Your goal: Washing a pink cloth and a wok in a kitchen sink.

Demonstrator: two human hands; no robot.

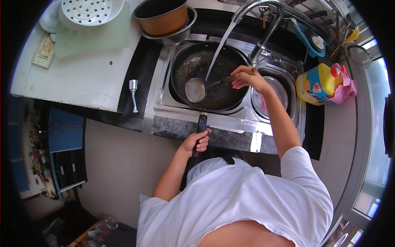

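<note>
A dark frying pan rests over the left basin of a steel sink. My left hand is closed round its black handle, at the counter's front edge. Above the pan, my right hand grips the wooden handle of a ladle; the ladle's round metal bowl is over the left part of the pan. Water streams from the curved chrome faucet down into the pan, close to the ladle's bowl.
A round lid or plate, partly behind my right forearm, lies in the right basin. A yellow detergent jug with a pink cloth stands at right. Left are a metal faucet extension, a brown pot in a steel bowl, and a white strainer.
</note>
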